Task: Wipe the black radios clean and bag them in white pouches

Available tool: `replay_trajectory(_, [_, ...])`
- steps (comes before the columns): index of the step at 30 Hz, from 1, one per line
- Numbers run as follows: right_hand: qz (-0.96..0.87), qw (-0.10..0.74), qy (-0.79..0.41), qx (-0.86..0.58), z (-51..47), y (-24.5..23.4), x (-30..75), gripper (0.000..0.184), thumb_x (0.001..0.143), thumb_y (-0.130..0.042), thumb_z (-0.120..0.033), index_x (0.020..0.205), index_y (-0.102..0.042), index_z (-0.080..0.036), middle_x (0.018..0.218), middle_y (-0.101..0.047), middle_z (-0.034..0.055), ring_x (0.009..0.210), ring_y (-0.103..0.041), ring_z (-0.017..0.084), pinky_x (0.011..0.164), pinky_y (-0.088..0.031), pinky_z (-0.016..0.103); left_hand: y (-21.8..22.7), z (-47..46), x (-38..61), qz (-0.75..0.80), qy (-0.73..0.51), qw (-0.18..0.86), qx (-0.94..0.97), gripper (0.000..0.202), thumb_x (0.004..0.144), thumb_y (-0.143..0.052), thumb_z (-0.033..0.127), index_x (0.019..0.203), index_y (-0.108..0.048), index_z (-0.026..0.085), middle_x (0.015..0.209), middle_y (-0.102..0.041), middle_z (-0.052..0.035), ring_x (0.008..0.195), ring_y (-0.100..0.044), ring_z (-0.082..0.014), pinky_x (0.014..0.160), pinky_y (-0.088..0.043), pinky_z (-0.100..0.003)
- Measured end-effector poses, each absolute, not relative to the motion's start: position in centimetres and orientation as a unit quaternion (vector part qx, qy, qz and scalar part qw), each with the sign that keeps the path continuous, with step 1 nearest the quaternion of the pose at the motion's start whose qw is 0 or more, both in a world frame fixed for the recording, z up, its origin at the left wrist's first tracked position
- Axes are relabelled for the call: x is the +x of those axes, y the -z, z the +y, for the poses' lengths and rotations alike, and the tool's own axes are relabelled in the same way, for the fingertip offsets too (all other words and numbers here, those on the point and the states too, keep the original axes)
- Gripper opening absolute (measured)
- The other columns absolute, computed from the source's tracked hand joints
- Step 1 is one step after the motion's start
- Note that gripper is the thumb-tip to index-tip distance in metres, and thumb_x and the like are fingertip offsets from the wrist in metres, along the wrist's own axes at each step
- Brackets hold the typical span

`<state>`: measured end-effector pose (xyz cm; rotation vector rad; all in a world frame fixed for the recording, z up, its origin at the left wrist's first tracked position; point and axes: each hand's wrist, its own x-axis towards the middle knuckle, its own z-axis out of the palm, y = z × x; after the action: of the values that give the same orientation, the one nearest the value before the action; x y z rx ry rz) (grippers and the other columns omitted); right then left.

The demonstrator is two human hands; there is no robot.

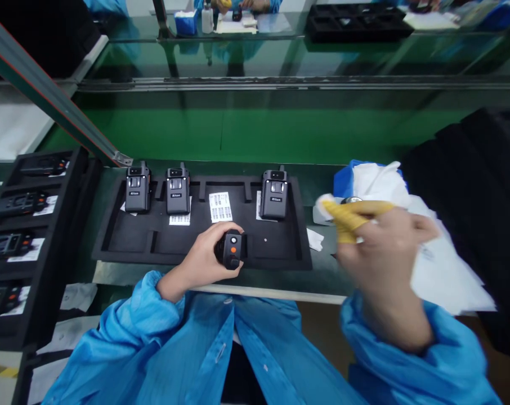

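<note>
The left grip point(202, 253) is clamped on a black radio point(232, 250), its long axis running fore and aft over a foam tray point(128, 242). Well right of it, the right grip point(381, 253) pinches a white cloth point(444, 264) in yellow-cotted fingers point(348, 219).

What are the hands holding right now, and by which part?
The left hand grips a black device with an orange button by its side. The right hand holds a white cloth, but blur hides exactly where.
</note>
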<state>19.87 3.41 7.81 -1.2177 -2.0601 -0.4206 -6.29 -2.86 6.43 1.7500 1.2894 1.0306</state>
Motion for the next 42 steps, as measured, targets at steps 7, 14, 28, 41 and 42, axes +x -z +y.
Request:
replay_trajectory(7, [-0.896, 0.332, 0.031, -0.294, 0.5, -8.8, 11.3, 0.034, 0.077, -0.047, -0.004, 0.085, -0.071, -0.028, 0.083, -0.065, -0.0014, 0.080, -0.049, 0.013, 0.087, -0.025, 0.038, -6.2, -2.9, -6.2, 0.503, -0.406, 0.357, 0.674, 0.044, 0.061, -0.064, 0.016, 0.104, -0.054, 0.019, 0.104, -0.065, -0.0054, 0.097, -0.062, -0.0220, 0.087, -0.050, -0.036])
replay_trajectory(14, [-0.903, 0.339, 0.021, -0.262, 0.5, -8.6, 11.6, 0.038, 0.087, -0.045, -0.008, 0.089, -0.071, -0.035, 0.075, -0.066, -0.0062, 0.081, -0.050, 0.010, 0.091, -0.022, 0.038, -6.3, -2.9, -6.4, 0.494, -0.386, 0.371, 0.685, 0.050, 0.058, -0.064, 0.013, 0.106, -0.054, 0.021, 0.106, -0.065, -0.0053, 0.101, -0.062, -0.0227, 0.089, -0.050, -0.037])
replay_trajectory(28, [-0.886, 0.362, 0.017, -0.288, 1.0, -8.4, 12.0, 0.039, 0.086, -0.043, -0.007, 0.091, -0.071, -0.034, 0.078, -0.065, -0.0046, 0.082, -0.050, 0.011, 0.091, -0.021, 0.037, -6.4, -2.7, -6.3, 0.500, -0.390, 0.359, 0.685, 0.046, 0.060, -0.065, 0.015, 0.105, -0.055, 0.020, 0.105, -0.065, -0.0054, 0.098, -0.062, -0.0221, 0.087, -0.050, -0.036])
replay_trajectory(41, [-0.858, 0.391, -0.015, -0.333, 1.0, -6.3, 14.2, 0.042, 0.074, -0.047, -0.001, 0.093, -0.069, -0.031, 0.083, -0.065, -0.0029, 0.078, -0.053, 0.012, 0.087, -0.026, 0.039, -6.9, -2.7, -6.2, 0.526, -0.373, 0.353, 0.678, 0.043, 0.064, -0.066, 0.017, 0.105, -0.056, 0.020, 0.107, -0.066, -0.0067, 0.102, -0.062, -0.0226, 0.090, -0.049, -0.036])
replay_trajectory(42, [-0.850, 0.396, -0.012, -0.347, 1.1, -5.7, 14.7, 0.043, 0.072, -0.047, 0.000, 0.093, -0.068, -0.031, 0.085, -0.065, -0.0025, 0.078, -0.053, 0.012, 0.086, -0.027, 0.038, -7.0, -2.8, -6.2, 0.529, -0.369, 0.352, 0.679, 0.043, 0.064, -0.066, 0.017, 0.106, -0.056, 0.020, 0.108, -0.065, -0.0071, 0.103, -0.061, -0.0226, 0.090, -0.049, -0.035])
